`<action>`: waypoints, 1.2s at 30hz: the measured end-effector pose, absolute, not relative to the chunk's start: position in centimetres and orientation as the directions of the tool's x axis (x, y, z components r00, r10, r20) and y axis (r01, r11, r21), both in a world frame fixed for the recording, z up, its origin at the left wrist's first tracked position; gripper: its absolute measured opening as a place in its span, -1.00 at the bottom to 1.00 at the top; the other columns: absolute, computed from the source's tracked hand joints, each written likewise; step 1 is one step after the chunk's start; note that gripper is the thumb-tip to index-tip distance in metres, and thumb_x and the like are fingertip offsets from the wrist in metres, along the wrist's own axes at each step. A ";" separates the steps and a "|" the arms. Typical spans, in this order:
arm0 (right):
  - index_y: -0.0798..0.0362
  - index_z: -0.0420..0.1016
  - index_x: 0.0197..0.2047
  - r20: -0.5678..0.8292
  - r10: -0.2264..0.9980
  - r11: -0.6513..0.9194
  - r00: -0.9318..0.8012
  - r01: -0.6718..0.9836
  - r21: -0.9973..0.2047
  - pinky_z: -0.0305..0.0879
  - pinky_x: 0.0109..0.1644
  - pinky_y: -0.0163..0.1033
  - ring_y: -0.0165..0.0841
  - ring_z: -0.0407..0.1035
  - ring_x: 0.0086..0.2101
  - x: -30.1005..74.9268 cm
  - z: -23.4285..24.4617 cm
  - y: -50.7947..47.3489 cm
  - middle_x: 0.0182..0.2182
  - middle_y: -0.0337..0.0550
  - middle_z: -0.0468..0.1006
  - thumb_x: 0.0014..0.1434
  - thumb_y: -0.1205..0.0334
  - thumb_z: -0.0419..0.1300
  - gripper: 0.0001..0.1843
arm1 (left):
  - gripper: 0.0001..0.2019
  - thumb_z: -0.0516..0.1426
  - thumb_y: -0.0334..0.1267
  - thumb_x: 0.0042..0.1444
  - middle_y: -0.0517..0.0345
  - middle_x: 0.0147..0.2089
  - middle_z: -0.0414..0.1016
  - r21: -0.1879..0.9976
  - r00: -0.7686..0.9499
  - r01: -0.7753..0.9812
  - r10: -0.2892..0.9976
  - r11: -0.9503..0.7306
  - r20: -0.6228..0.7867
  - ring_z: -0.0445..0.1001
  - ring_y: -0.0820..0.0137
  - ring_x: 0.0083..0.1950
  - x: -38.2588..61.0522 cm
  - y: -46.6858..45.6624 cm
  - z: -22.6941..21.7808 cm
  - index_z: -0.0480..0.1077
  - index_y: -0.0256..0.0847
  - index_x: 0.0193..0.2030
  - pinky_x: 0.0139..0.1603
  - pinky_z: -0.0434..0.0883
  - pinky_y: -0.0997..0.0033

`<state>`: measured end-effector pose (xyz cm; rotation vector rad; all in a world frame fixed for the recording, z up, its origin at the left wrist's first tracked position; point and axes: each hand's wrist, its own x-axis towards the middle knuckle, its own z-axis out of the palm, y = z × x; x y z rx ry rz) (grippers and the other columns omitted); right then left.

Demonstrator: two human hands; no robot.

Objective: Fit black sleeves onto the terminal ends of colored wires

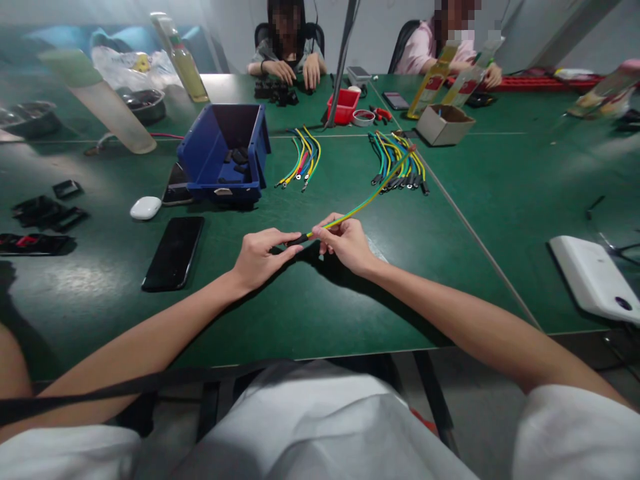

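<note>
Above table, left hand pinching black sleeve, right hand pinching wire, bottle label illegible

The person wears a white shirt of plain-looking cloth, with soft folds and greyish shadows on its front, while the short, loose left sleeve and right sleeve leave the forearms, left hand and right hand bare.
</note>
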<state>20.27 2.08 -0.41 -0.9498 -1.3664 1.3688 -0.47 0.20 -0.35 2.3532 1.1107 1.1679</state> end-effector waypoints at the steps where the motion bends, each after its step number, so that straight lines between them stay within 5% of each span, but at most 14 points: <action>1: 0.07 0.41 -0.40 0.099 0.963 0.076 -0.250 -0.100 -0.992 0.24 -0.62 -0.38 -0.52 0.31 -0.65 20.3 -0.4 2.1 -0.55 -0.26 0.53 -0.01 -0.11 0.39 -0.58 | -0.77 0.25 -0.18 0.18 0.02 -0.24 0.65 0.552 0.383 0.509 0.748 -0.660 0.542 0.57 0.39 -0.33 -0.4 0.2 -0.3 0.59 -0.23 -0.08 -0.29 0.43 0.43; 36: 0.08 0.41 -0.36 0.042 0.971 0.020 -0.234 -0.093 -0.995 0.17 -0.61 -0.38 -0.51 0.28 -0.67 20.2 -0.3 2.3 -0.64 -0.34 0.43 0.00 -0.02 0.39 -0.64 | -0.78 0.22 -0.24 0.20 0.02 -0.18 0.65 0.594 0.356 0.490 0.768 -0.639 0.533 0.59 0.39 -0.28 -0.5 0.4 -0.2 0.60 -0.20 -0.05 -0.22 0.48 0.44</action>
